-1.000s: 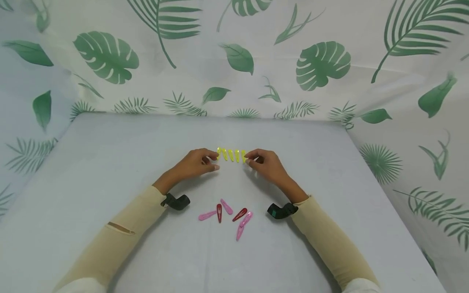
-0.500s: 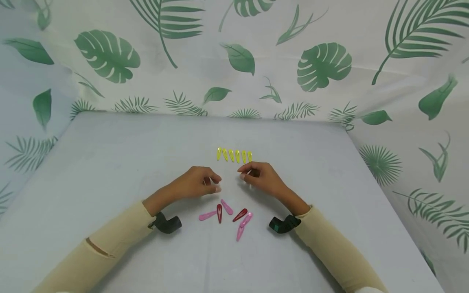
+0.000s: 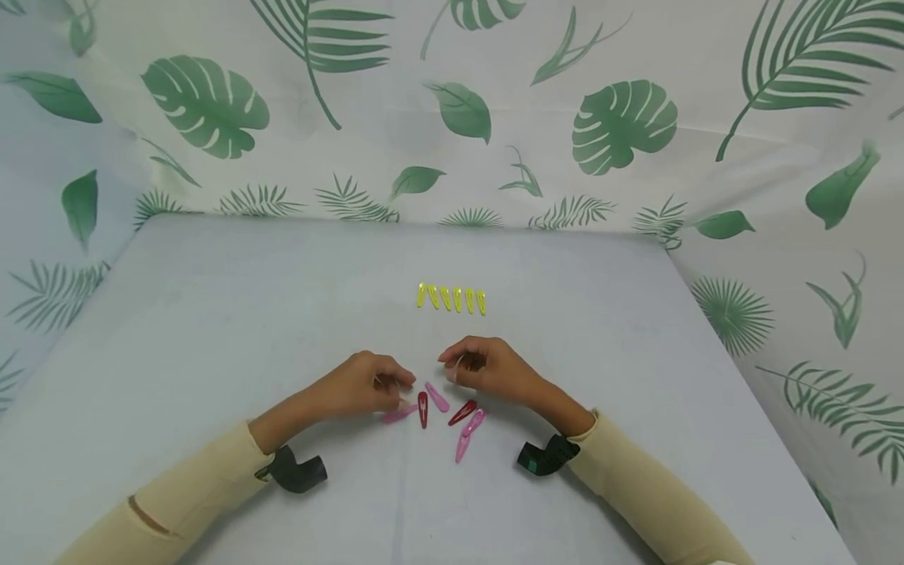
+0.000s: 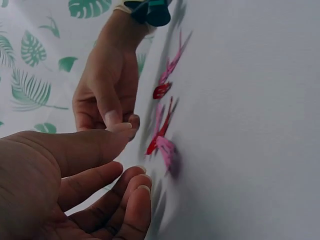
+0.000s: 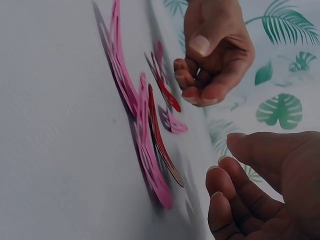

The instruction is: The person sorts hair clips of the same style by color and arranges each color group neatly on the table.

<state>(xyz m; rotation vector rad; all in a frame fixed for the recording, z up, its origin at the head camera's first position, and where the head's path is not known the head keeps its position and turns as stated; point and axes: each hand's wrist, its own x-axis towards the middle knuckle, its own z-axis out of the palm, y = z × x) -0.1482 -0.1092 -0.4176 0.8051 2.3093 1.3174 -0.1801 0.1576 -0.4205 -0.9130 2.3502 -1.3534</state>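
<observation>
Pink and red snap hair clips lie loose on the table before me. My left hand [image 3: 356, 386] hovers beside them, thumb and fingers apart, partly covering the leftmost pink clip [image 3: 400, 415] in the head view. Close to its fingertips lies a red clip [image 3: 423, 410]. Loosely bent and holding nothing, my right hand [image 3: 497, 370] hangs above the second red clip [image 3: 462, 413] and a pink clip [image 3: 437, 397]. Two more pink clips [image 5: 152, 155] overlap end to end nearer me. Farther back, several yellow clips [image 3: 457, 300] stand side by side in a row.
A pale cloth covers the table [image 3: 212, 314]. Behind it hangs a white curtain [image 3: 523, 94] printed with green leaves. Each wrist carries a black camera mount [image 3: 547, 455] that sticks out over the tabletop.
Both hands have left the yellow row and come back toward me to the pink and red clips. The rightmost yellow clip, earlier hidden by the right hand, now shows. The clips lie as before.
</observation>
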